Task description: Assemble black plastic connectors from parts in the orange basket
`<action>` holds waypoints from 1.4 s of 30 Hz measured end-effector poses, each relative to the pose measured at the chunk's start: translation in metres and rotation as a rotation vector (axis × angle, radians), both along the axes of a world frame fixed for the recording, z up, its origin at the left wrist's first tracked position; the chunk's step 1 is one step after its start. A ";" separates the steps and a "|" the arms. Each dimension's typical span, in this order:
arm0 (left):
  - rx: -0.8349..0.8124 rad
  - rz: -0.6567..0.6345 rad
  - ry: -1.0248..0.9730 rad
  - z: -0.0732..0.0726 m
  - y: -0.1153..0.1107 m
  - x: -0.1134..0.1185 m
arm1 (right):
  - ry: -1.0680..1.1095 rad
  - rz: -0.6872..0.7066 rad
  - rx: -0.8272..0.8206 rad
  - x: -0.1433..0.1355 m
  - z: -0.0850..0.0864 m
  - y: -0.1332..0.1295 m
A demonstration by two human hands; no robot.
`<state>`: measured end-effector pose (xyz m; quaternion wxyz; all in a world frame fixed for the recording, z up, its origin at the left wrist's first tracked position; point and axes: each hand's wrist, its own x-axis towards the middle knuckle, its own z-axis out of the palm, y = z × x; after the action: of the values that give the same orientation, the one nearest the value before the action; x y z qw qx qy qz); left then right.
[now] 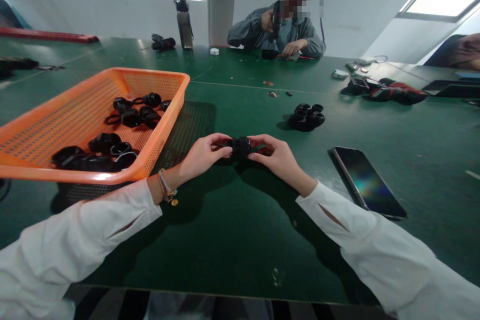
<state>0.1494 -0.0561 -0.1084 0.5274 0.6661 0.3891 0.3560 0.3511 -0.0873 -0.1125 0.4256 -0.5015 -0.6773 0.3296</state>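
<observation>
Between my two hands is a small black cylindrical part point(241, 146) with raised bands; its exact kind I cannot make out. My left hand point(209, 154) pinches its left end between thumb and fingers. From the other side, the thumb and fingers of my right hand point(272, 155) close on its right end. The part is just above or on the green table point(225, 240); whether it touches is unclear. Beyond my right hand, a cluster of black round parts point(306, 117) stands on the tabletop.
An orange perforated basket point(150, 160) with several black parts is at left. A smartphone point(367, 180) lies at right. Farther back are a bottle point(184, 25), a white cap point(214, 52), a red-and-black item point(397, 92) and a seated person point(255, 25) holding a dark object.
</observation>
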 end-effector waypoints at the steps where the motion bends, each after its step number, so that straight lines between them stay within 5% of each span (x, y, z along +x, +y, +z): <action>1: -0.002 0.000 -0.001 0.000 0.000 0.000 | 0.008 0.004 -0.001 0.000 0.000 0.000; 42: -0.059 0.005 -0.044 0.001 0.000 0.001 | 0.075 0.012 -0.009 0.001 -0.001 0.001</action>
<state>0.1500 -0.0563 -0.1078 0.5544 0.6411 0.3896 0.3604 0.3521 -0.0866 -0.1138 0.4466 -0.4865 -0.6625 0.3536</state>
